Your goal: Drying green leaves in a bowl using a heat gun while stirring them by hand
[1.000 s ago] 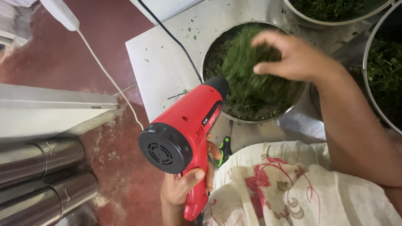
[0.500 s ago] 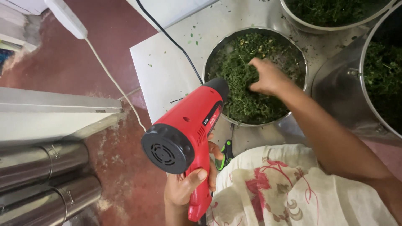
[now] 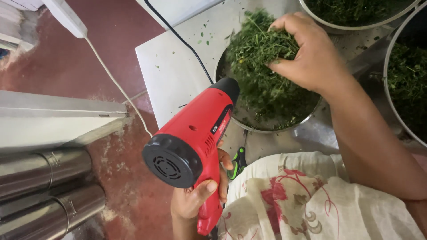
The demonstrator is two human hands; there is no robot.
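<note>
- left hand (image 3: 195,200) has a closed grip round the handle of the red heat gun (image 3: 191,146), nozzle aimed into the steel bowl (image 3: 249,126)
- right hand (image 3: 307,51) has its grip bunched on a clump of chopped green herbs (image 3: 260,49) over that bowl
- white table (image 3: 173,75) speckled with green bits, red floor (image 3: 120,40) beyond
- two more bowls cut off at the top right, so hard to make out

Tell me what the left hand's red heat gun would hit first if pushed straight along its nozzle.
Probably the green herbs in the steel bowl: the left hand aims the red heat gun at them, though depth is unclear.
</note>
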